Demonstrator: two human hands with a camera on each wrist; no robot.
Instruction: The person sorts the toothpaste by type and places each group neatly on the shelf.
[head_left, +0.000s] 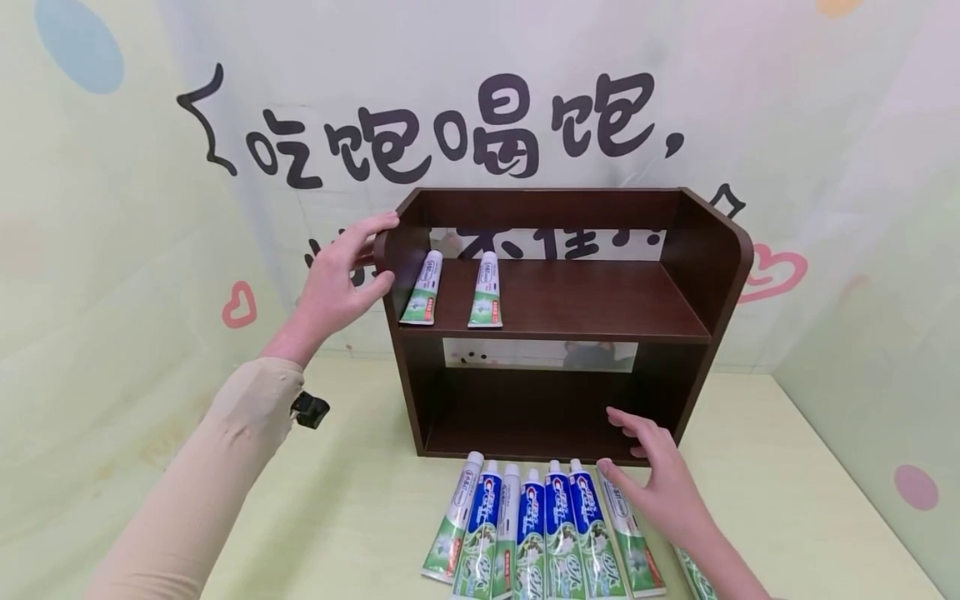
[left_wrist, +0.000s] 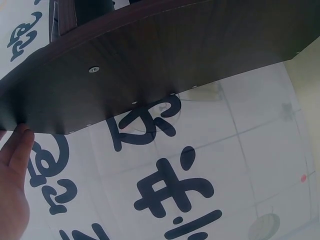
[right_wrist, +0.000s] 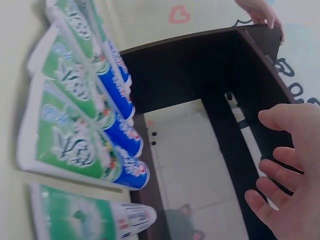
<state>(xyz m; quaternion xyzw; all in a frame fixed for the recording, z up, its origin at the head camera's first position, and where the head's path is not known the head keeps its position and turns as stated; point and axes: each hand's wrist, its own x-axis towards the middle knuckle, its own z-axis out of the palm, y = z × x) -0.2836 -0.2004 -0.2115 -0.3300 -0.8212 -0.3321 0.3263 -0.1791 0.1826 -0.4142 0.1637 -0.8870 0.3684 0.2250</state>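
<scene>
My left hand (head_left: 337, 275) holds the upper left side panel of a dark brown two-tier shelf (head_left: 570, 302), thumb at its front edge. In the left wrist view, its fingers (left_wrist: 19, 150) touch the panel's outer face. My right hand (head_left: 663, 479) hovers, fingers spread and slightly bent, before the lower tier, holding nothing. Near its thumb lies a green-and-white toothpaste tube (head_left: 630, 533). Beside that tube, several blue-and-green toothpaste tubes (head_left: 558, 525) and white-and-green ones (head_left: 453, 525) lie in a row. Two white-and-green tubes, one far left (head_left: 422, 287) and one farther right (head_left: 486, 287), lie on the upper tier.
Another green tube (head_left: 696, 575) lies partly hidden under the right forearm. The shelf stands on a pale yellow-green table (head_left: 345, 500), close to a printed wall sheet (head_left: 480, 50) with black characters. A black clip-like device (head_left: 310, 410) sits at the left sleeve.
</scene>
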